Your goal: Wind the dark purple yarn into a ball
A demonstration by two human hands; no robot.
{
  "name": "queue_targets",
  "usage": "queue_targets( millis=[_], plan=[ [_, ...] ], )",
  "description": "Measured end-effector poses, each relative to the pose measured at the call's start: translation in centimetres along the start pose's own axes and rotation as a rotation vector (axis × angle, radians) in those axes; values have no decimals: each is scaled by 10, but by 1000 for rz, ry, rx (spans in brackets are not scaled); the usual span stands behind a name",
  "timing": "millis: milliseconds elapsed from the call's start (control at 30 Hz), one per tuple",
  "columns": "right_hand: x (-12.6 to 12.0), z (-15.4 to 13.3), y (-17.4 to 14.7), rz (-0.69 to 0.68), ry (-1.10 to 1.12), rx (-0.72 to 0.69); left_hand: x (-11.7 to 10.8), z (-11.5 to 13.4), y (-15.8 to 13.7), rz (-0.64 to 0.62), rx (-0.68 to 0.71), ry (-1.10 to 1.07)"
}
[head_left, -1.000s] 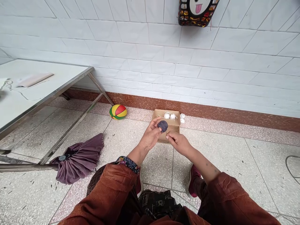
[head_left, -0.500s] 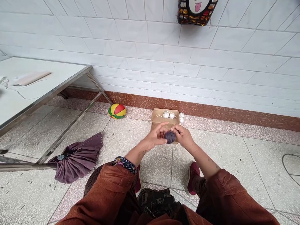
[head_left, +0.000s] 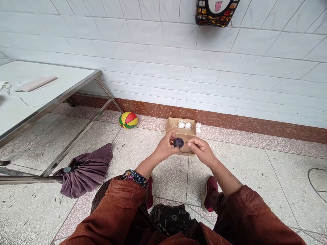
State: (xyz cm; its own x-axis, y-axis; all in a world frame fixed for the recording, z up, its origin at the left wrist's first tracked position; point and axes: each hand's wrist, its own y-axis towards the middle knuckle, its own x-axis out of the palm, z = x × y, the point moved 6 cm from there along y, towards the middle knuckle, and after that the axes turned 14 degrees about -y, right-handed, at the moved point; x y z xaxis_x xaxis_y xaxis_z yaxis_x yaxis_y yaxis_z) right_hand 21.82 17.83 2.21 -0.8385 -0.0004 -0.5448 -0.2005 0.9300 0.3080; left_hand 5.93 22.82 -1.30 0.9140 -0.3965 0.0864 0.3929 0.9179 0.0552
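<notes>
A small ball of dark purple yarn [head_left: 178,143] is held between the thumb and fingers of my left hand [head_left: 165,147]. From it a dark strand [head_left: 186,143] runs to my right hand [head_left: 201,149], which pinches it between thumb and fingers a little to the right of the ball. Below and beyond both hands, an open cardboard box [head_left: 170,126] rests on the floor near the wall. Two white yarn balls [head_left: 184,125] with loose white strands lie in its far part. Two more white balls [head_left: 198,127] sit just outside its right side.
A striped ball [head_left: 128,120] lies by the wall to the left. A folded purple umbrella [head_left: 87,170] is on the floor beside a metal-framed table [head_left: 76,76]. A patterned bag [head_left: 217,13] hangs on the wall above. Thin dark wire [head_left: 313,183] curves at the right edge.
My hands have moved apart. The purple yarn ball has shifted left and slightly up with my left hand, and a strand now shows between it and my right hand.
</notes>
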Motion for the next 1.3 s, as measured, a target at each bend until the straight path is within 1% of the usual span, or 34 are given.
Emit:
queue_targets(
  millis=[67,133,200,267,333,400,500,567,600,667,700,767,867,900,933,1000,1067,1133,1233,1300],
  plan=[
    [-8,11,3,80,11,66,14,3,-7,-188,-5,-10],
    [-9,23,6,112,3,132,26,7,-13,-348,-10,-93],
    [-2,33,7,96,-6,188,31,12,-15,-415,-11,-237],
    [9,41,7,42,-13,214,29,14,-13,-391,-7,-394],
    [21,43,4,-19,-40,212,23,13,-9,-300,-7,-495],
    [31,39,1,-78,-97,175,16,9,-4,-185,-8,-517],
    [39,20,-4,-170,-162,25,6,2,2,-26,-7,-419],
    [37,4,-7,-203,-146,-71,2,-2,4,38,-6,-291],
    [32,-2,-7,-197,-121,-92,1,-3,4,52,-9,-223],
    [20,-7,-6,-142,-56,-74,2,-5,3,46,-21,-114],
    [13,-6,-5,-101,-25,-49,4,-5,2,17,-29,-79],
    [2,-1,-2,-20,15,4,13,-3,-3,-101,-37,-54],
    [-3,14,3,56,5,67,29,7,-11,-323,-26,-149],
    [-2,19,4,67,-12,89,32,10,-13,-361,-26,-210],
    [1,24,5,71,-33,110,33,12,-14,-374,-29,-276],
    [10,32,5,52,-86,139,31,14,-13,-342,-42,-395],
    [20,36,3,1,-141,143,25,11,-9,-259,-55,-466],
    [28,35,0,-52,-177,121,17,6,-4,-160,-63,-481],
    [30,23,-5,-103,-197,52,7,-1,2,-37,-68,-374],
    [27,12,-6,-130,-175,-15,1,-3,5,24,-46,-183]
  ],
)
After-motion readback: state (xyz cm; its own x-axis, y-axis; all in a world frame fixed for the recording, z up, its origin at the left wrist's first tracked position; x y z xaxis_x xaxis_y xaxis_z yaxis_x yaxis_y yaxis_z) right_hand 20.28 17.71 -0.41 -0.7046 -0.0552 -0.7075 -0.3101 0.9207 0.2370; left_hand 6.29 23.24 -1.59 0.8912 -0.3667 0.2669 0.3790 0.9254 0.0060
